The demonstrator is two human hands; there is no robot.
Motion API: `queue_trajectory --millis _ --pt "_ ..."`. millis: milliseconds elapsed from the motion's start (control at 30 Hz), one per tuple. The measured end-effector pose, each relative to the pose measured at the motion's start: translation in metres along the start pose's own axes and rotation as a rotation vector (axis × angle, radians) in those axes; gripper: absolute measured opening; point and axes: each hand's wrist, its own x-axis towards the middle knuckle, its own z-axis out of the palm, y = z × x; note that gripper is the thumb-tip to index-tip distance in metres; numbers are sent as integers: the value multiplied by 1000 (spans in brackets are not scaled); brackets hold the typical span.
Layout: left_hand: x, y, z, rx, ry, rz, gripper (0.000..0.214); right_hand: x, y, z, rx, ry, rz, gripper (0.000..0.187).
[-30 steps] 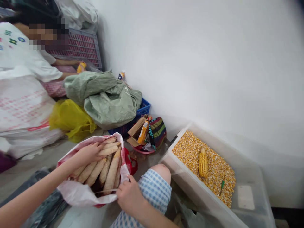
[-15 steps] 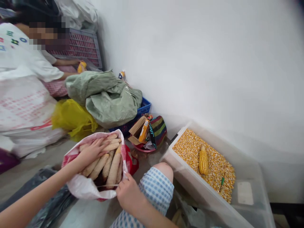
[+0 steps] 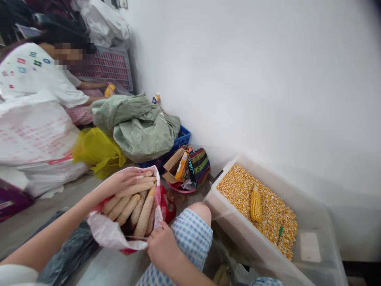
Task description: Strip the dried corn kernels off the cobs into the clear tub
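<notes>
A white and red woven bag (image 3: 110,234) sits open in front of me, filled with several pale, dried corn cobs (image 3: 139,210). My left hand (image 3: 122,182) is inside the bag's mouth, its fingers closed around the top cob (image 3: 135,189). My right hand (image 3: 162,247) pinches the bag's near rim beside my knee. The lower part of the bag's contents is in shadow.
To the right, a clear plastic bin (image 3: 238,210) holds loose yellow corn kernels, one cob and a green-handled tool. Behind the bag are a folded green sack, a blue crate and a small box. At far left, a seated person works beside large white sacks.
My left hand has moved up and toward the far rim of the bag, with the top cob now lying under its fingers. The view has shifted slightly. My right hand stays on the rim.
</notes>
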Motion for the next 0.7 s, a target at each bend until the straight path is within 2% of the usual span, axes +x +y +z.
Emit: queue_trajectory --millis 33,67,100,133,200,267,433,600,633,700 --pt "-3 -6 -8 29 40 -45 51 0 -1 2 6 -2 8 11" --pt "-8 -14 -14 115 115 -159 56 0 -2 3 10 2 14 12" --pt "-12 -23 -18 205 99 -265 63 0 -2 3 13 7 27 12" --pt "-16 -34 -19 262 -31 -339 65 0 -3 2 18 7 43 12" --pt "-21 -53 -19 278 -328 -392 58 1 -3 0 26 -2 74 11" --pt "-20 -66 -20 312 -395 -338 53 4 -2 -2 23 -12 88 11" --pt "-4 -67 -28 400 -372 -249 54 8 4 -7 7 -18 85 11" --pt "-2 -59 -33 445 -352 -260 42 10 10 -12 13 -1 71 10" --pt "-3 -55 -34 452 -318 -267 41 11 11 -12 12 2 68 10" --pt "-6 -42 -29 399 -173 -249 39 13 12 -11 10 13 75 10"
